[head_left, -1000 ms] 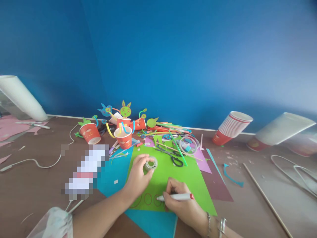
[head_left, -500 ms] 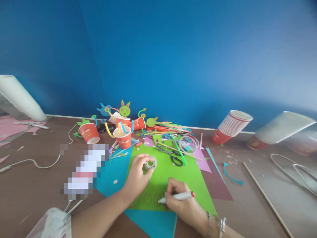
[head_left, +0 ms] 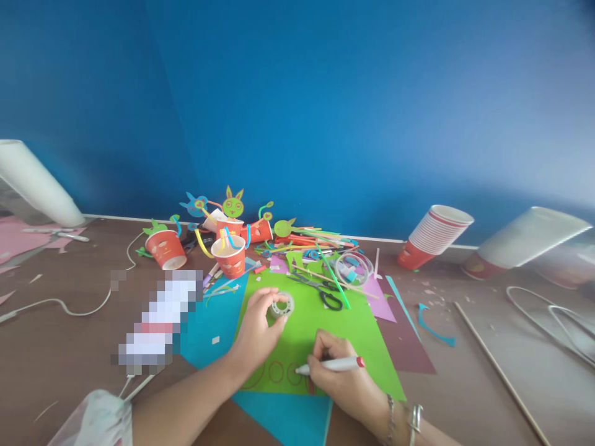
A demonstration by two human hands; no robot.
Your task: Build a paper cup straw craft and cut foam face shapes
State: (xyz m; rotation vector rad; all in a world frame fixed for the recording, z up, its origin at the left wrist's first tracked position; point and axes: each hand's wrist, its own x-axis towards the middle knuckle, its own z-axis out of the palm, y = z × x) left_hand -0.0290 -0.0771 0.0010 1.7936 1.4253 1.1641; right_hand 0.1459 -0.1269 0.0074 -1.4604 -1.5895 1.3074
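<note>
My right hand (head_left: pixel 337 368) grips a white marker (head_left: pixel 341 364) with a red end, its tip at a circle drawn near the front edge of a green paper sheet (head_left: pixel 357 341). Red-brown outlines, two small circles (head_left: pixel 276 372) among them, run along that edge. Between the thumb and fingers of my left hand (head_left: pixel 263 325) is a roll of clear tape (head_left: pixel 282 305), held over the sheet. Black-handled scissors (head_left: pixel 331 300) lie on the sheet's far part, with a green straw (head_left: pixel 337 282) beside them. Blue paper (head_left: pixel 283 412) shows underneath the green sheet.
Red paper cups with straw arms and animal faces stand at the back left, one cup (head_left: pixel 229 257) in front. A cup stack (head_left: pixel 436 230) leans at the right. A wooden stick (head_left: pixel 499 371) and cable (head_left: pixel 553 316) lie right; a blurred-out object (head_left: pixel 160 322) lies left.
The marker tip has shifted slightly up and left along the small circle. My left hand keeps the tape roll in the same place.
</note>
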